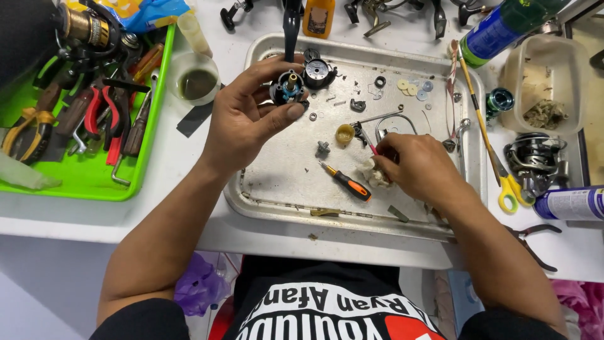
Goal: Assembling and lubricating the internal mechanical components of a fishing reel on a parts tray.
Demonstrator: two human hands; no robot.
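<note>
On the white surface (189,233) I see a metal tray (277,195) strewn with small parts. Over its far left corner my left hand (248,116) pinches a black reel body (287,88): rigid, probably greasy, best gripped by its rim. Near the right edge my right hand (418,167) closes on a soft rag (375,174).

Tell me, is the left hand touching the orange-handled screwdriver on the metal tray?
Apart. The head view shows the left hand holding a black reel part up high, with bare tray between it and the screwdriver.
</note>
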